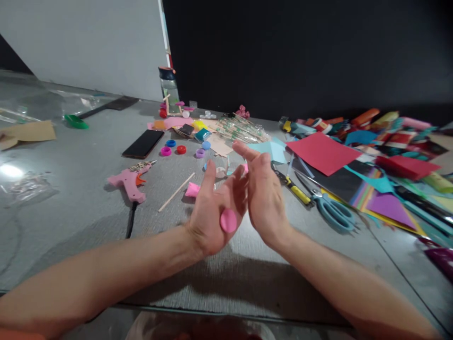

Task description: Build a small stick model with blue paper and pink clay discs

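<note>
A flat, round pink disc (228, 220), which looks like modelling clay, rests on the upturned palm of my left hand (215, 215). That hand's fingers are stretched out and its thumb points up. My right hand (266, 200) is held on edge just beside it, open and with nothing visible in it, its fingertips touching or close to those of the left. Behind the left thumb lies a small pink packet (193, 190), with a thin wooden stick (176, 192) to its left. Some small items behind my fingers are partly hidden.
To the left are a pink glue gun (130, 183) and a phone (143, 143). Coloured caps (181, 149) and a bottle (169, 87) stand farther back. On the right lie a yellow cutter (297, 191), scissors (332, 210), red paper (322, 152) and piled craft supplies.
</note>
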`<state>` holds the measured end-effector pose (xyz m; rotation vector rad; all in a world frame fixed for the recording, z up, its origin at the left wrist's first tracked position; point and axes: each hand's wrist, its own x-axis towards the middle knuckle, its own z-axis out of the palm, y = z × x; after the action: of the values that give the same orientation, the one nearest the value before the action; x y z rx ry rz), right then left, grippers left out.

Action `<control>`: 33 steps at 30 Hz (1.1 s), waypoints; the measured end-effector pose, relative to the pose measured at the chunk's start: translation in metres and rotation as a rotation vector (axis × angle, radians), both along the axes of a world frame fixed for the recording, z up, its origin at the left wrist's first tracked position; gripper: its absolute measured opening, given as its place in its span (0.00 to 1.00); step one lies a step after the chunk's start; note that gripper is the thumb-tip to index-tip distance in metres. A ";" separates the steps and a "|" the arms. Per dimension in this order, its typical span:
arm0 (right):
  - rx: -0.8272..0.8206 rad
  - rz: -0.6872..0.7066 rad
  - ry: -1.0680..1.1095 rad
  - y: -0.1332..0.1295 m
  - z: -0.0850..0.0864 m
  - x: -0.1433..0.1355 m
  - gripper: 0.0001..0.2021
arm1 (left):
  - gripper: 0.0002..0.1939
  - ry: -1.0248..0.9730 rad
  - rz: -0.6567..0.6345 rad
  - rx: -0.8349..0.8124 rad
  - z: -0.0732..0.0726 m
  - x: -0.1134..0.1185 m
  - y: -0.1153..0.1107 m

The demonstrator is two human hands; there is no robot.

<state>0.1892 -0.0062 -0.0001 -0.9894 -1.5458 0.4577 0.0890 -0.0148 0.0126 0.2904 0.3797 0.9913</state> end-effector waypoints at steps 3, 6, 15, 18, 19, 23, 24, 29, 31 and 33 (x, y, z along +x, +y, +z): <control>0.158 0.117 -0.213 -0.003 -0.004 0.008 0.23 | 0.38 0.025 -0.004 -0.019 0.010 -0.006 0.001; 0.263 0.155 -0.551 -0.006 -0.016 0.005 0.31 | 0.38 0.006 0.006 0.024 0.013 -0.009 0.001; 0.222 0.178 -0.552 -0.008 -0.009 0.007 0.38 | 0.40 0.014 0.026 0.113 0.017 -0.011 0.003; 0.324 0.129 -0.611 -0.009 -0.006 0.015 0.35 | 0.39 0.012 -0.017 0.182 0.022 -0.018 0.005; 0.358 0.117 -0.657 -0.009 -0.008 0.016 0.36 | 0.38 0.018 -0.012 0.184 0.023 -0.020 0.005; 0.384 0.101 -0.733 -0.012 -0.027 0.010 0.40 | 0.39 0.046 0.028 0.137 0.025 -0.023 0.007; 0.381 0.097 -0.729 -0.013 -0.031 0.007 0.41 | 0.38 0.048 0.031 0.130 0.024 -0.023 0.007; 0.334 0.097 -0.735 -0.015 -0.039 0.000 0.45 | 0.34 0.031 0.021 0.144 0.020 -0.018 0.007; 0.323 0.105 -0.729 -0.015 -0.038 0.001 0.46 | 0.32 0.030 0.016 0.140 0.020 -0.017 0.008; 0.317 0.101 -0.693 -0.014 -0.035 0.003 0.48 | 0.31 0.020 0.018 0.135 0.021 -0.018 0.010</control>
<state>0.1919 -0.0206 -0.0351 -0.8612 -2.2109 -0.0899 0.0713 -0.0047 0.0337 0.4200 0.3339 1.0339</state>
